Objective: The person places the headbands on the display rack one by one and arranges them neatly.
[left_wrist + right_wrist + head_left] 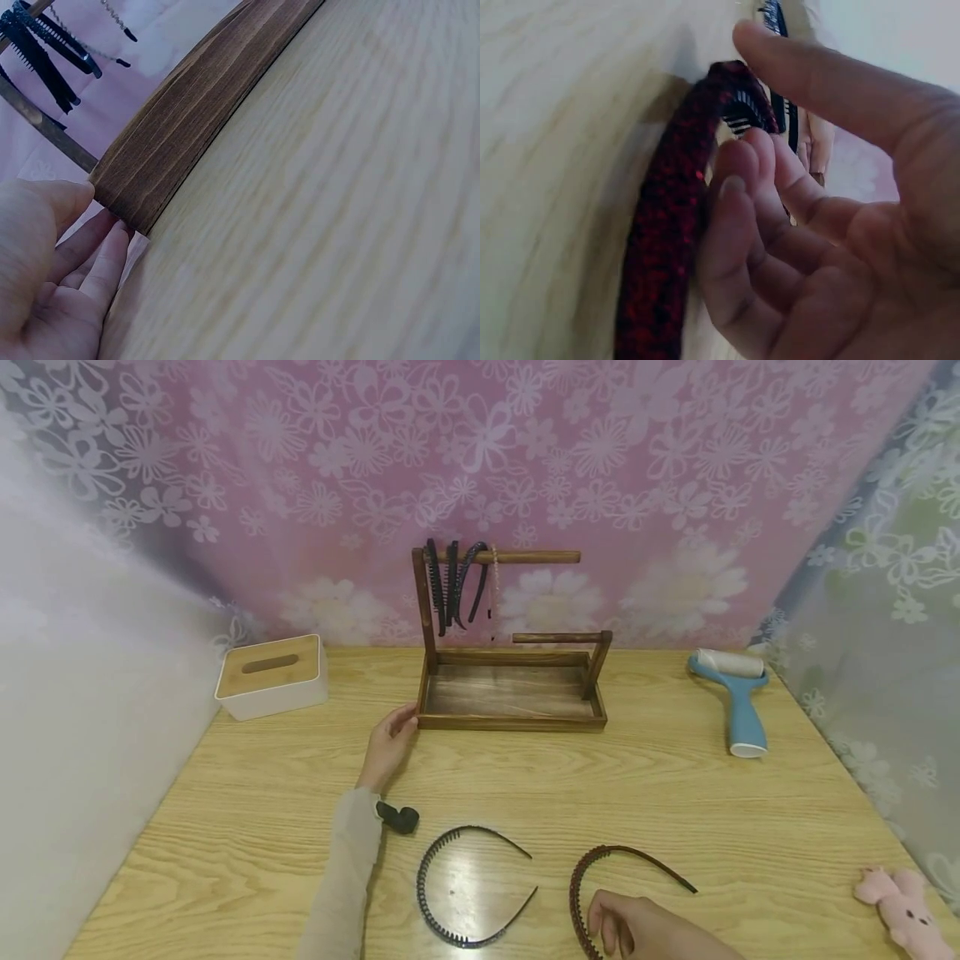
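Note:
A dark-brown wooden stand [512, 723] with two bars and a tray base stands at the back. My left hand [389, 745] holds its front left corner; in the left wrist view the thumb and fingertips meet the board's end. Several headbands, dark ones [451, 585] and a beaded one [495, 581], hang on the upper bar. On the table lies a black toothed headband [422, 893]. My right hand [626, 927] is at a dark red glittery headband [664, 217], fingers loosely bent inside its curve, thumb apart from it.
A white tissue box [281, 697] with a wooden lid stands at back left. To the right lies a blue-handled lint roller [742, 710]. A pink plush toy [907, 914] sits at the front right. A flowered curtain [480, 460] closes off the back.

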Demonstrator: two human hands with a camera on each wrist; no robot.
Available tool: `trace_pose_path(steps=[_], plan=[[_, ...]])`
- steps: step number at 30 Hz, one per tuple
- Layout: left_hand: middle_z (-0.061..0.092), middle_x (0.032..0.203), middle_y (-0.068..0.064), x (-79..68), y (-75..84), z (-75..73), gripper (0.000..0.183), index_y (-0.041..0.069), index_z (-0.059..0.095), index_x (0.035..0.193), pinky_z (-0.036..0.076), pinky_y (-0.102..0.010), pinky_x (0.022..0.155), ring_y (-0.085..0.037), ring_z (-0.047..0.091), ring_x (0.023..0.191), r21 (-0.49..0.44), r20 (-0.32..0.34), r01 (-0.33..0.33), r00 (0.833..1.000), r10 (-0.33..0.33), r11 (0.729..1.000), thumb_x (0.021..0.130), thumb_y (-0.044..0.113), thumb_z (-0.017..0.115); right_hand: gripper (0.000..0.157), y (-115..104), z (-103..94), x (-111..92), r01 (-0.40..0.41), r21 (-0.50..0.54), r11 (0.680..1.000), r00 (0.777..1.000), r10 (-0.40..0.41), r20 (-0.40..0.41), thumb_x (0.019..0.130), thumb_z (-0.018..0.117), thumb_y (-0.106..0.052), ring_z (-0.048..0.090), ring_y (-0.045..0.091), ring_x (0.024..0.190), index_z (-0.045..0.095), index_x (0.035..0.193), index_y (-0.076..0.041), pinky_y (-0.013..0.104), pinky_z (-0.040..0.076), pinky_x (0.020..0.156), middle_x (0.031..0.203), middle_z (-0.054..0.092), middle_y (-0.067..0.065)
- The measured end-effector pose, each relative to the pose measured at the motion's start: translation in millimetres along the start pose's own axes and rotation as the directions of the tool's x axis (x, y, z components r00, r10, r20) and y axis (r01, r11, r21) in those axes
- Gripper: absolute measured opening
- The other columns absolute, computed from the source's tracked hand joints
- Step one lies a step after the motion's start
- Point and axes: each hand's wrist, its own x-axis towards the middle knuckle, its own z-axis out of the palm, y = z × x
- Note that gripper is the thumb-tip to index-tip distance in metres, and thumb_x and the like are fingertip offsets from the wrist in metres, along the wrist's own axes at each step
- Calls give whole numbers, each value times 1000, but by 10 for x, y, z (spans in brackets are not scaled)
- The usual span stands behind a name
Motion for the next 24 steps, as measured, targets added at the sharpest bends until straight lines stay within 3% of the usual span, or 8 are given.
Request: trace_pose_path(steps=[3,6,12,19,24], plan=[[48,145,-22,-70,119,-1,41,-2,48,140,38,-46,114,-36,47,133,10,-3,-5,1000,5,1000,102,12,50,25,-993,256,-102,73,44,996,997,-73,1,95,60,-7,47,-4,65,46,99,14,10,36,54,79,54,-12],[49,144,-22,-97,153,-1,41,-2,48,140,38,-45,114,-35,48,133,6,-6,-7,1000,7,1000,102,12,51,24,-1268,313,-137,89,-60,994,995,-91,-32,89,68,-6,48,-7,65,51,95,10,11,40,54,73,55,-10],[50,144,-22,-109,161,-4,40,-1,49,140,38,-46,114,-36,48,132,10,-10,-11,1000,11,1000,102,14,50,16,-1243,285,-45,-39,-168,985,983,8,-182,80,74,-8,48,-3,63,62,91,-7,15,41,54,73,55,-9],[51,143,-22,-97,153,6,39,-2,50,138,39,-46,113,-35,49,131,17,-21,-14,1000,14,1000,102,13,51,18,-1426,163,54,-12,-297,955,940,-90,-328,76,69,-3,46,-3,63,61,92,-6,16,43,54,75,53,-8],[51,144,-20,9,-23,22,39,0,51,139,39,-46,113,-34,49,131,0,-34,-7,999,7,1000,102,14,51,20,-1576,-34,78,34,-265,964,896,-147,-418,83,69,-6,51,-1,70,61,100,1,19,48,58,82,55,-4]])
